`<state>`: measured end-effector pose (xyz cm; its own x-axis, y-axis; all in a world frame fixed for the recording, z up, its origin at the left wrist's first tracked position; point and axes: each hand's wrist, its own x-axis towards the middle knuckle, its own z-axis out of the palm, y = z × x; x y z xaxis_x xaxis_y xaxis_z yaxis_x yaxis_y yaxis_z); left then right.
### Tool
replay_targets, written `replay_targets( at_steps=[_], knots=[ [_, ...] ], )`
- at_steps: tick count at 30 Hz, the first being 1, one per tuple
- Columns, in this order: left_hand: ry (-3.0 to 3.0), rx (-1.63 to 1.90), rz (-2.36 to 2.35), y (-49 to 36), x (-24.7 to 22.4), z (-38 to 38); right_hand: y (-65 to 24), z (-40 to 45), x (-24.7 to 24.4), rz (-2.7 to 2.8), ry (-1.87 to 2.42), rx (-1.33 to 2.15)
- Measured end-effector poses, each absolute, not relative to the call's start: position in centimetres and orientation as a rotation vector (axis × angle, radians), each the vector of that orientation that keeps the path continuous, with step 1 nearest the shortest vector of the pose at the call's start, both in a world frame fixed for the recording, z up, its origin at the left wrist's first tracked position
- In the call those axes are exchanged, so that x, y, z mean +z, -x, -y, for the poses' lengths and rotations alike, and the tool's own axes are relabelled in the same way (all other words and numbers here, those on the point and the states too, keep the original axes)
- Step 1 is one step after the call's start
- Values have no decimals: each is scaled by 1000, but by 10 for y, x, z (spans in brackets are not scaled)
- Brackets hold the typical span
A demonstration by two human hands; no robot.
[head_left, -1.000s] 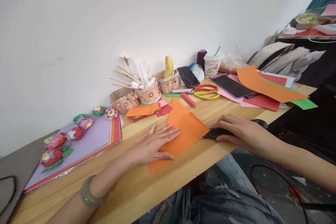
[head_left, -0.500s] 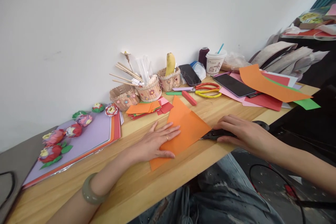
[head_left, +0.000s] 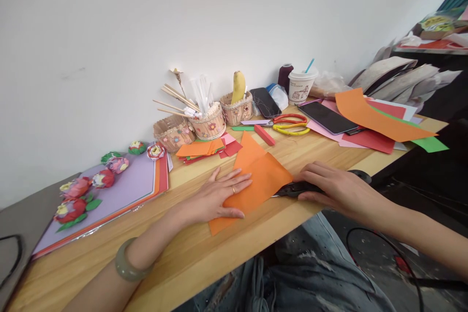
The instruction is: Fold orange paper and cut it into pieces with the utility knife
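A folded orange paper sheet (head_left: 261, 175) lies on the wooden table (head_left: 204, 258) near its front edge. My left hand (head_left: 215, 197) presses flat on the sheet's left part, fingers spread, a ring on one finger and a green bangle on the wrist. My right hand (head_left: 334, 187) grips black scissors (head_left: 292, 189) lying low on the table, their blades pointing left and touching the sheet's right edge.
Behind the sheet are a stack of small coloured papers (head_left: 204, 148), stick-built baskets (head_left: 208, 124) with skewers and a banana, red-and-yellow scissors (head_left: 288, 124), a paper cup (head_left: 300, 86), two phones (head_left: 326, 118) and large sheets (head_left: 376, 122). Paper flowers sit on a purple board (head_left: 120, 190) at left.
My right hand has pushed the black scissors leftward, so the blades now reach under the sheet's right edge. My left hand stays pressed on the paper.
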<state>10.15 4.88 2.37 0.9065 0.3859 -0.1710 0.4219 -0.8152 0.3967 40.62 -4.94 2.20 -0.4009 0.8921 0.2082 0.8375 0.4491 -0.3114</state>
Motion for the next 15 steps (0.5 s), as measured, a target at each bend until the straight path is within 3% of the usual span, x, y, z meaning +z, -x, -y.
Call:
replay_targets(
  at_steps=[15],
  knots=[
    [-2631,-123,-587,-103,27,-48,-395,53,22,2326,1473,173]
  ],
)
